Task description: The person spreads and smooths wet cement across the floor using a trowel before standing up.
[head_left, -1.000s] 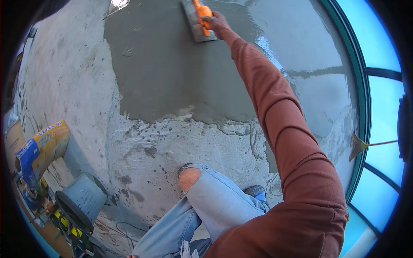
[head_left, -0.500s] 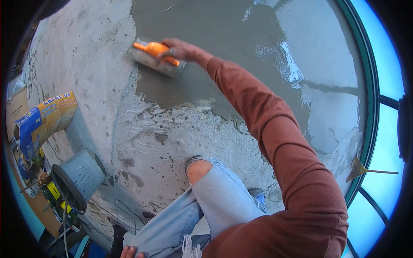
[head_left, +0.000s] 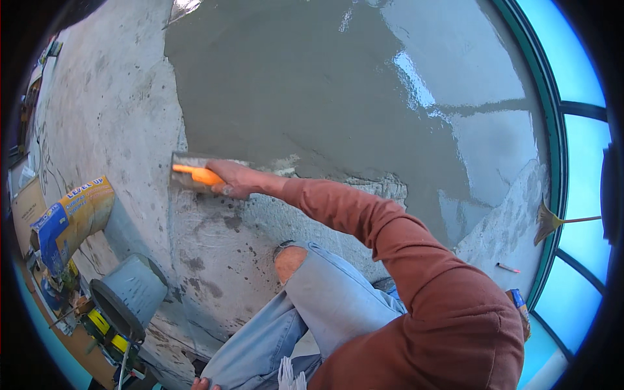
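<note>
Watching remotely, I see right hand (head_left: pixel 233 179), fingers wrapped round trowel (head_left: pixel 199 174), at the near-left corner of wet grey coat (head_left: pixel 292 84); far middle looks covered, nearer and leftward concrete (head_left: pixel 123 110) bare, left hand (head_left: pixel 205 384) hold unclear.

A finishing trowel (head_left: pixel 206 175) sits at the near-left corner of spread cement (head_left: pixel 292 84), a bag (head_left: pixel 81 218) and nearer bucket (head_left: pixel 140 286) to its left, a broom (head_left: pixel 548 222) far right by the window frame (head_left: pixel 556 143).
</note>
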Available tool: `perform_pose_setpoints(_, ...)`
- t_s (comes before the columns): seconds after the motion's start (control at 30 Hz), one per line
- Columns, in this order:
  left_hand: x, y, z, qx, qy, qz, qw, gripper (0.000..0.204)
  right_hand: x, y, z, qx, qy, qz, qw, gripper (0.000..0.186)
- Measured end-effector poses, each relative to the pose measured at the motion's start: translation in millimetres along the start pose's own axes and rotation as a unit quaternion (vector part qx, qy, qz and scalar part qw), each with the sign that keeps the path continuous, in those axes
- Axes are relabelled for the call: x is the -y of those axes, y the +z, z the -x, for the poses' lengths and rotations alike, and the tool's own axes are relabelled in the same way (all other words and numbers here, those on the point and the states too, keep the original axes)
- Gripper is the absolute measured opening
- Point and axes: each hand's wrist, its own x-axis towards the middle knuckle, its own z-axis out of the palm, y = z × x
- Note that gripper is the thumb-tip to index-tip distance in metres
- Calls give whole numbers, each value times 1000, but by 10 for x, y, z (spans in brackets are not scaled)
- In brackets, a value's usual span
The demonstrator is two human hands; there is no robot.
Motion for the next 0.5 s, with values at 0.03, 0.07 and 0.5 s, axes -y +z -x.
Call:
perform_pose_setpoints(0.03,-67,-1,-65,12,-40,4,999,50,-98,-10,-112,-70,-56,8,996,52)
perform_pose_setpoints(0.07,-109,7,-98,12,-56,8,998,49,-50,-29,-214,-135,-112,12,984,51)
perform_pose_setpoints(0.5,31,6,132,34,-151,46,987,47,-546,-1889,-1809,-349,173,127,912,93)
